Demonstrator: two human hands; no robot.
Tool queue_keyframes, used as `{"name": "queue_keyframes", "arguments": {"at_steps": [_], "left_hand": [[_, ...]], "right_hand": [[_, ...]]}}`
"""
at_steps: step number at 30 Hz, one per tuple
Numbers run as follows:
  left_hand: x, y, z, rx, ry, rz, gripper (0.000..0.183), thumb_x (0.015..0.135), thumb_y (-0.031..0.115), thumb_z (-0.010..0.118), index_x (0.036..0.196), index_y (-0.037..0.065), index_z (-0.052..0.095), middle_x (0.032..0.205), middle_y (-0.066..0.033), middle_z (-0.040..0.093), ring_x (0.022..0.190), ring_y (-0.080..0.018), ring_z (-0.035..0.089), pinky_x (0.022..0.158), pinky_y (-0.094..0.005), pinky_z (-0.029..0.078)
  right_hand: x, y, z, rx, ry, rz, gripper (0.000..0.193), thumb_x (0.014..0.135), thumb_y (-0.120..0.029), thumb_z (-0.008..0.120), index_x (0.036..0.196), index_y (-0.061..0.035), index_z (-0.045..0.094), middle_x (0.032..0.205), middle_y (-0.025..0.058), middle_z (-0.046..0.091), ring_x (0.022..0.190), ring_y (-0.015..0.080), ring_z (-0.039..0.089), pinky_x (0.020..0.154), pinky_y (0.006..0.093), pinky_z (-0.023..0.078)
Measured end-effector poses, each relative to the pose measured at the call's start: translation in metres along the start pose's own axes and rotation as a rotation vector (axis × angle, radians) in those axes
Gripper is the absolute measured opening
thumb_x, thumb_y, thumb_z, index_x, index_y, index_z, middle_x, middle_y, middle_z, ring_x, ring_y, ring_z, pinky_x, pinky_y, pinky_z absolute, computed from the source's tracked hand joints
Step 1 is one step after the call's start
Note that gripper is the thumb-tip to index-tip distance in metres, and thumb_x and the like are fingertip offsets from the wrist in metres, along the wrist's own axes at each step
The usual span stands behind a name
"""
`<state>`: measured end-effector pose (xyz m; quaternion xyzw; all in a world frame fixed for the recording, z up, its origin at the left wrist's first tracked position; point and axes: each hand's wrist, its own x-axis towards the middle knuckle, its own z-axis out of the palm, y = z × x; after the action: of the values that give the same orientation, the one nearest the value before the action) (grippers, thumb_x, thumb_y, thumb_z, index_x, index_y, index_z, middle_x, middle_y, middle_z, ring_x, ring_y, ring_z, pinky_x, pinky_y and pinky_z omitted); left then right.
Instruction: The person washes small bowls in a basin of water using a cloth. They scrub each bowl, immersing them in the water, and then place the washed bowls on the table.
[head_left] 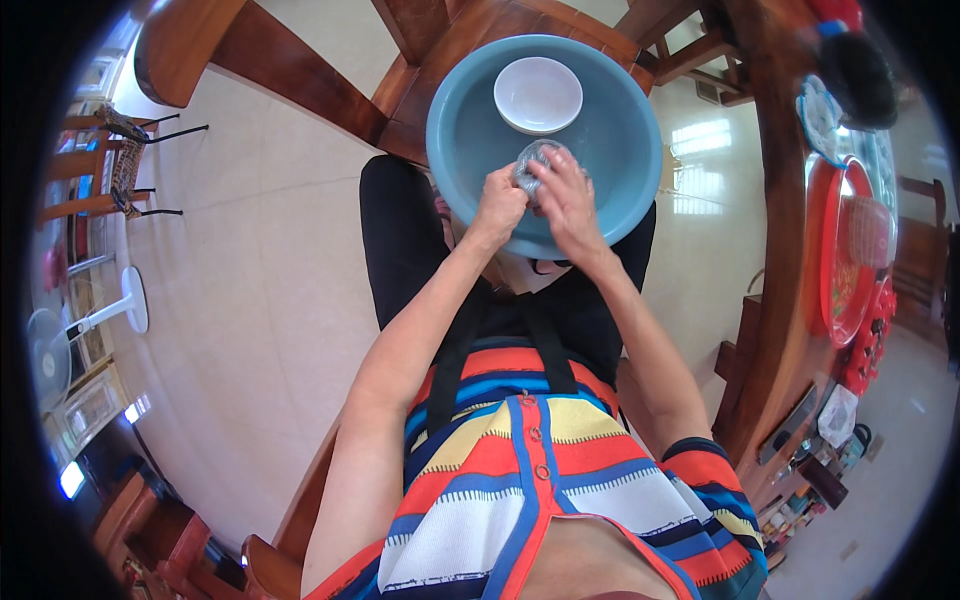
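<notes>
Both my hands meet over the near part of a blue plastic basin (pixel 445 190), around a small, clear, shiny round thing (pixel 533 162) that looks like a glass. My left hand (pixel 501 205) is closed around its left side. The fingers of my right hand (pixel 566 200) lie across its top and right side, slightly smeared by motion. Much of the thing is hidden by my fingers. Beyond my hands, a white bowl (pixel 538 92) rests inside the basin, toward its far side.
The basin stands on a brown wooden seat (pixel 400 90) between my knees. To the right runs a wooden table (pixel 785 200) bearing a red tray (pixel 835 250) with a plastic container. At the left are a white fan (pixel 130 300) and a wooden chair (pixel 90 165).
</notes>
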<state>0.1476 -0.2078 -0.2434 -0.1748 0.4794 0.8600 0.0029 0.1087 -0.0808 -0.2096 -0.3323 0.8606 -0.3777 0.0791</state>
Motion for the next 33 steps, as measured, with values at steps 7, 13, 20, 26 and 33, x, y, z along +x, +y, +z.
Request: {"name": "queue_keyframes", "arguments": {"at_steps": [7, 13, 20, 26, 33], "left_hand": [[-0.003, 0.007, 0.012, 0.001, 0.014, -0.090, 0.019, 0.088, 0.000, 0.051, 0.106, -0.003, 0.057, 0.088, -0.0033, 0.062, 0.075, -0.0072, 0.057, 0.065, -0.0209, 0.047], [0.000, 0.000, 0.004, -0.021, 0.028, -0.111, 0.018, 0.088, 0.001, 0.051, 0.105, -0.004, 0.057, 0.088, -0.0041, 0.062, 0.074, -0.0076, 0.057, 0.065, -0.0215, 0.047], [0.006, -0.006, 0.007, 0.086, 0.197, -0.116, 0.019, 0.087, -0.001, 0.050, 0.103, -0.005, 0.056, 0.086, -0.0069, 0.062, 0.073, -0.0109, 0.057, 0.068, -0.0243, 0.047], [0.009, -0.005, 0.005, 0.115, 0.248, -0.254, 0.019, 0.087, 0.004, 0.049, 0.102, -0.005, 0.056, 0.085, -0.0092, 0.061, 0.072, -0.0149, 0.059, 0.063, -0.0296, 0.051], [0.012, 0.000, 0.003, -0.123, 0.338, -0.379, 0.019, 0.090, 0.010, 0.046, 0.101, -0.002, 0.055, 0.082, -0.0100, 0.061, 0.063, -0.0197, 0.060, 0.053, -0.0362, 0.052]], "right_hand": [[0.035, 0.033, -0.007, 0.238, 0.011, 0.332, 0.035, 0.092, -0.022, 0.042, 0.118, -0.0037, 0.056, 0.126, 0.0185, 0.049, 0.117, 0.0321, 0.047, 0.097, 0.0355, 0.037], [0.005, 0.005, 0.004, -0.249, 0.085, -0.068, 0.033, 0.088, -0.013, 0.047, 0.118, -0.0040, 0.056, 0.128, 0.0176, 0.047, 0.121, 0.0322, 0.043, 0.098, 0.0377, 0.035], [0.040, 0.057, -0.009, 0.198, -0.027, 0.567, 0.042, 0.093, -0.031, 0.037, 0.104, 0.0013, 0.060, 0.095, 0.0221, 0.063, 0.093, 0.0401, 0.057, 0.087, 0.0422, 0.043], [0.007, 0.019, -0.002, 0.085, 0.103, 0.262, 0.036, 0.091, -0.022, 0.045, 0.118, 0.0001, 0.055, 0.124, 0.0208, 0.050, 0.117, 0.0338, 0.047, 0.100, 0.0345, 0.035], [-0.014, -0.013, 0.018, -0.171, 0.129, 0.018, 0.033, 0.081, -0.001, 0.053, 0.114, 0.0012, 0.051, 0.120, 0.0223, 0.047, 0.110, 0.0411, 0.047, 0.093, 0.0415, 0.040]]}}
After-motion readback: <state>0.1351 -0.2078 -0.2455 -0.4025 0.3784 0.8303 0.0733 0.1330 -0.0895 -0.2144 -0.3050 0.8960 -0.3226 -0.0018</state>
